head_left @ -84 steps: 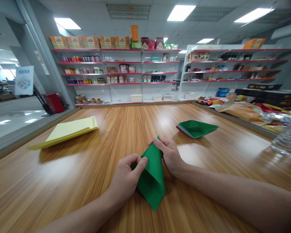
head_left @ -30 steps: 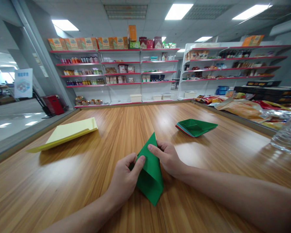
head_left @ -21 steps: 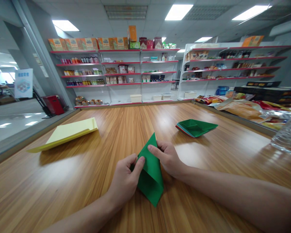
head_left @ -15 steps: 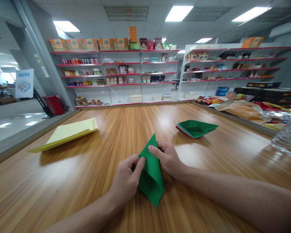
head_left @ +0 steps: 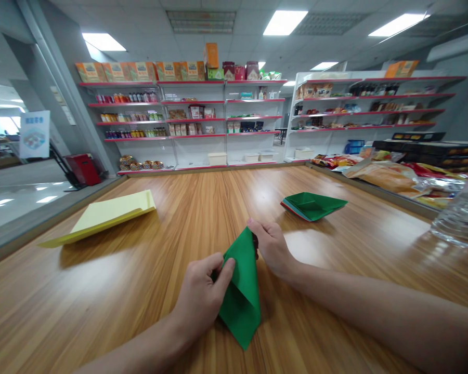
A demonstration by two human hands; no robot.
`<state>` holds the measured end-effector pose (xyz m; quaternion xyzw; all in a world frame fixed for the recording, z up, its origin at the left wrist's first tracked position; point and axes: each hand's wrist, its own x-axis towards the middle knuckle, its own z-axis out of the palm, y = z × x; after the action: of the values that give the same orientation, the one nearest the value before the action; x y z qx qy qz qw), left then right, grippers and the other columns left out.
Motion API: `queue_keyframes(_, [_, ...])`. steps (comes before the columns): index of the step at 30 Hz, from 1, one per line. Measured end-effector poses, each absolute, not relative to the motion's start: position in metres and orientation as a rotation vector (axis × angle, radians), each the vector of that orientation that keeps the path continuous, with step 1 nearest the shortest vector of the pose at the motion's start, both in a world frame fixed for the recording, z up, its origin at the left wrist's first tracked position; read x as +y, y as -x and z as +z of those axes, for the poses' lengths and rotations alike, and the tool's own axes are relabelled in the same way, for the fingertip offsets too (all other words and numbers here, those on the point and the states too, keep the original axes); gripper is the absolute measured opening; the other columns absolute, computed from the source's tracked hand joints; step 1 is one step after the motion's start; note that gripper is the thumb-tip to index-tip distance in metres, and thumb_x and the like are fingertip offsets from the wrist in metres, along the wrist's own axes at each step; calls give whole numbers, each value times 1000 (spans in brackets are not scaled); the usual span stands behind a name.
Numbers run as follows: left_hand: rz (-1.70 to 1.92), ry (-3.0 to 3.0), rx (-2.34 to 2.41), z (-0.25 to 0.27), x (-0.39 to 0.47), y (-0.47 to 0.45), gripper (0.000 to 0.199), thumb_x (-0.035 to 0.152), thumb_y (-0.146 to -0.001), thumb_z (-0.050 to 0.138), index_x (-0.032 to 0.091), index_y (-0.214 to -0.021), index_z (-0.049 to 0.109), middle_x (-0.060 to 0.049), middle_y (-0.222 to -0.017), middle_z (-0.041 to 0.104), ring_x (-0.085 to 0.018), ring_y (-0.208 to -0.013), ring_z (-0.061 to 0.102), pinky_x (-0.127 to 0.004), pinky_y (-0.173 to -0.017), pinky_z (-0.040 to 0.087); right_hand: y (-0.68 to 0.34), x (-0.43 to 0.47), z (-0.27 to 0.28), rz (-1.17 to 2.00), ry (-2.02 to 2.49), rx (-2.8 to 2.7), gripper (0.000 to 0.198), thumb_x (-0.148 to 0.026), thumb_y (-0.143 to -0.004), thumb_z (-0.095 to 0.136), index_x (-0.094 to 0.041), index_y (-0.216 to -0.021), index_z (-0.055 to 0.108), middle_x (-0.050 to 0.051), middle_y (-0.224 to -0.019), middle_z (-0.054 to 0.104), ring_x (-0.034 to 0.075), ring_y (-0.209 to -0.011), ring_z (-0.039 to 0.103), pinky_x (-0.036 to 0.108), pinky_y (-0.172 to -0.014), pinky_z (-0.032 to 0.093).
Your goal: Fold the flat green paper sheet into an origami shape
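Observation:
A folded sheet of green paper [head_left: 244, 283] is held between my two hands, low over the wooden table [head_left: 171, 218]. My left hand [head_left: 205, 285] grips its left edge, thumb on top and the other fingers hidden behind. At the upper tip, my right hand [head_left: 273, 246] pinches the paper, with its fingers partly behind the sheet. The lower part of the sheet is doubled over and hangs toward me. Beyond my right hand lies a stack of folded papers [head_left: 315, 205], green on top with red and blue edges below.
Several yellow sheets [head_left: 113, 210] lie at the left, their edges curled up. A clear plastic bottle [head_left: 460, 218] stands at the right, near snack packets [head_left: 390, 179] and black boxes [head_left: 425, 150]. Stocked shelves [head_left: 195, 119] line the back.
My right hand has shifted from the upper right side of the green paper to its top tip. The paper has come slightly lower and nearer to me. My left hand keeps its grip.

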<state>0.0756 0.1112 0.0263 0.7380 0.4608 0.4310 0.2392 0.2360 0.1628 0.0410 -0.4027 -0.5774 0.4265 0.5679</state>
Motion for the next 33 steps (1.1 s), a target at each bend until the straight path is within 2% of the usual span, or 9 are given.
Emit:
queue_keyframes(8, [1332, -2062, 1258, 30, 111, -74, 44, 35, -89, 48, 20, -54, 24, 6, -52, 22, -9, -45, 26, -24, -45, 21, -231, 146, 44, 984, 843, -1557, 46, -51, -86, 51, -18, -56, 39, -4, -53, 34, 7, -46, 31, 21, -39, 23])
queue_keyframes(15, [1374, -2056, 1241, 31, 109, -75, 43, 32, -90, 46, 20, -54, 25, 6, -51, 21, -8, -44, 25, -24, -44, 21, -230, 143, 47, 850, 826, -1583, 45, -46, -89, 50, -19, -55, 38, -4, -52, 33, 7, -45, 29, 23, -40, 21])
queue_keyframes(22, [1388, -2055, 1213, 31, 110, -75, 41, 29, -91, 44, 20, -56, 24, 6, -51, 21, -8, -43, 25, -23, -43, 20, -229, 142, 47, 790, 881, -1591, 48, -50, -87, 50, -19, -53, 35, -4, -50, 32, 8, -44, 30, 23, -39, 21])
queue_keyframes(26, [1392, -2057, 1201, 33, 108, -75, 40, 28, -91, 43, 21, -56, 25, 7, -51, 21, -8, -43, 25, -23, -43, 20, -230, 142, 45, 847, 854, -1573, 46, -47, -86, 53, -18, -54, 37, -4, -51, 33, 8, -45, 31, 22, -40, 22])
queue_keyframes(33, [1370, -1992, 1186, 32, 110, -74, 39, 30, -92, 41, 21, -57, 28, 6, -51, 25, -9, -44, 28, -23, -43, 22, -231, 140, 40, 1061, 724, -1552, 33, -41, -84, 58, -17, -65, 47, -3, -59, 42, 9, -52, 39, 22, -45, 31])
